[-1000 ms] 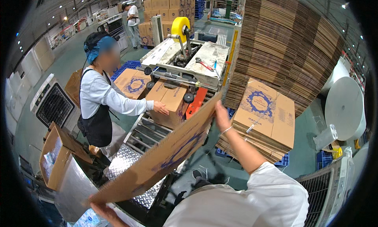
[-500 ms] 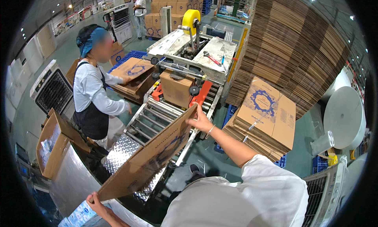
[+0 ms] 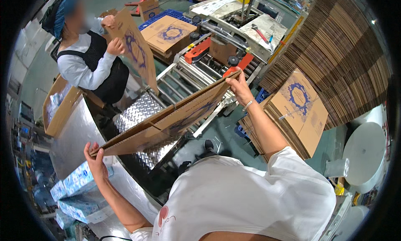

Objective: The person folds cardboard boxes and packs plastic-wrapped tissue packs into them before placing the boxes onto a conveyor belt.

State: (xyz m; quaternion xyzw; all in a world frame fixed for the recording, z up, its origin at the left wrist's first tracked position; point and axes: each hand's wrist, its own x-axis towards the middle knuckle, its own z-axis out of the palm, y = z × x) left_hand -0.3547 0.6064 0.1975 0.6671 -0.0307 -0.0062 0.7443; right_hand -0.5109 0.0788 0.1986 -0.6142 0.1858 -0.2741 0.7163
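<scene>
A folded brown carton (image 3: pixel 179 122) with blue print stretches slantwise before me, its two walls slightly parted along the upper edge. My left hand (image 3: pixel 97 162) pinches its near left end, thumb on one side and fingers on the other. At the far right end, my right hand (image 3: pixel 240 89) grips the upper corner. Beneath the carton are a diamond-plate metal platform (image 3: pixel 140 111) and a roller conveyor (image 3: pixel 169 84). Across from me, a co-worker (image 3: pixel 94 59) holds up another flattened carton (image 3: pixel 134 49) with both hands.
A taping machine (image 3: pixel 261 30) stands at the conveyor's far end, with a carton (image 3: pixel 221 49) under it. Flattened cartons (image 3: pixel 298 103) are stacked at right, beside a tall cardboard pile (image 3: pixel 334 53). Blue-white packages (image 3: pixel 79 180) lie by the metal table (image 3: pixel 77 132) at left.
The carton I hold has turned flatter and its walls have parted a little. The co-worker has lifted a flattened carton off the stack. My view has shifted.
</scene>
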